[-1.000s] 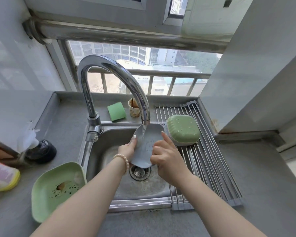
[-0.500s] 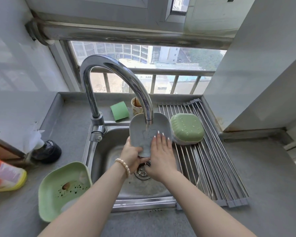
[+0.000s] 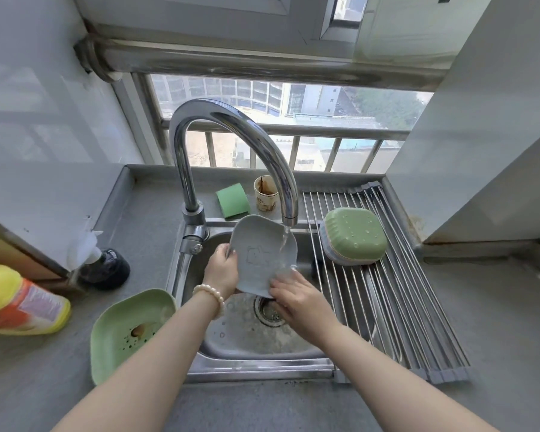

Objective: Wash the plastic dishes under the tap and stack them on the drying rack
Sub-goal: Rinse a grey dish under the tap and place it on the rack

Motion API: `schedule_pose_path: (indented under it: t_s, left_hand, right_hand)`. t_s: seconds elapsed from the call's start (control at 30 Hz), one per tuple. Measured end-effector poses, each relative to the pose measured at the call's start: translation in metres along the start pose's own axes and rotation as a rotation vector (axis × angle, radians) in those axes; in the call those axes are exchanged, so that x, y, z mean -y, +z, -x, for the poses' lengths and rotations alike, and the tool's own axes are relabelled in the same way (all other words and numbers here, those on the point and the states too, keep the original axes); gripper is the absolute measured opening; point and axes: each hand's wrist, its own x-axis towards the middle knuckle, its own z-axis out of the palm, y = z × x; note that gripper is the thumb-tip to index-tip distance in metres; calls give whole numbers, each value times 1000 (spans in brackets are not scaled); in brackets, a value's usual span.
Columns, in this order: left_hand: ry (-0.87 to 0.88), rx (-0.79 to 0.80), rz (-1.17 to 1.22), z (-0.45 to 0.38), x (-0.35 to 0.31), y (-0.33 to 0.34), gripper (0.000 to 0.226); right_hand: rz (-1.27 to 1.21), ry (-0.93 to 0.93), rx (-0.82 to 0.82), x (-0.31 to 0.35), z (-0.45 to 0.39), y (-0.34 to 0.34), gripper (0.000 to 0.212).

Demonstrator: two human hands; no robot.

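Left hand [image 3: 223, 269] grips left edge of grey plastic dish [image 3: 260, 254], fingers curled round rim, dish tilted upright over sink [image 3: 200, 366]. Right hand [image 3: 296, 302] at dish's lower right corner, fingers fairly straight, pressed on surface. Water stream from tap [image 3: 231, 132] hits dish's right side. Right of sink: drying rack [image 3: 396, 307] carrying upturned green dish [image 3: 354, 235] stacked on another. Left of sink, on table [image 3: 28, 385]: dirty green dish [image 3: 128, 332], yellow-orange bottle [image 3: 19, 300], black dispenser [image 3: 106, 268]. Behind tap: green sponge [image 3: 233, 199], stained paper cup [image 3: 265, 198].
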Motion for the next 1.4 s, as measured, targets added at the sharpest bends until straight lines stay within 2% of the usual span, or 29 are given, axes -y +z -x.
schedule_pose_path:
  t_s: [0.07, 0.17, 0.23, 0.3, 0.37, 0.47, 0.53, 0.63, 0.73, 0.87, 0.97, 1.07, 1.17, 1.23, 1.3, 1.4]
  left_hand:
    - [-84, 48, -26, 4, -7, -2, 19]
    - [-347, 146, 161, 12, -12, -1, 30]
    - [-502, 231, 204, 17, -13, -4, 25]
    - [-583, 311, 278, 20, -13, -6, 23]
    - [-623, 354, 390, 20, -13, -5, 28]
    - [-605, 353, 437, 20, -18, 7, 28]
    - [-537, 285, 427, 22, -20, 14, 33]
    - [-322, 117, 429, 18, -15, 21, 50]
    - [-173, 79, 415, 19, -13, 19, 51]
    - [-144, 92, 602, 25, -5, 25, 34]
    - [-173, 101, 744, 26, -1, 32, 29]
    - [-154, 79, 778, 23, -4, 31, 26]
    - [-140, 43, 771, 19, -7, 27, 25]
    - [-127, 27, 703, 18, -7, 25, 25]
    - [-64, -11, 530, 16, -7, 22, 34]
    - [139, -79, 181, 14, -13, 21, 46]
  right_hand:
    - [70, 20, 13, -8, 6, -3, 30]
    - [138, 192, 78, -10, 4, -11, 52]
    - [-32, 366, 29, -10, -1, -15, 70]
    - [-335, 531, -36, -9, -6, -19, 81]
    - [-552, 618, -129, -3, -15, -25, 78]
    - [-733, 766, -260, 7, -38, -37, 51]
    - [-810, 843, -281, 8, -52, -44, 49]
    - [-900, 924, -275, 1, -68, -50, 47]
    - [-885, 1042, -265, -9, -79, -46, 47]
    - [-689, 1213, -299, -10, -91, -41, 45]
    - [-448, 1141, -293, 6, -95, -32, 34]
    - [-166, 878, -250, 31, -86, -14, 61]
    - [86, 616, -239, 38, -75, 0, 50]
    - [82, 514, -248, 32, -76, -2, 40]
    - [50, 470, -220, 25, -82, -13, 41]
    - [-76, 556, 36, 18, -92, -34, 63]
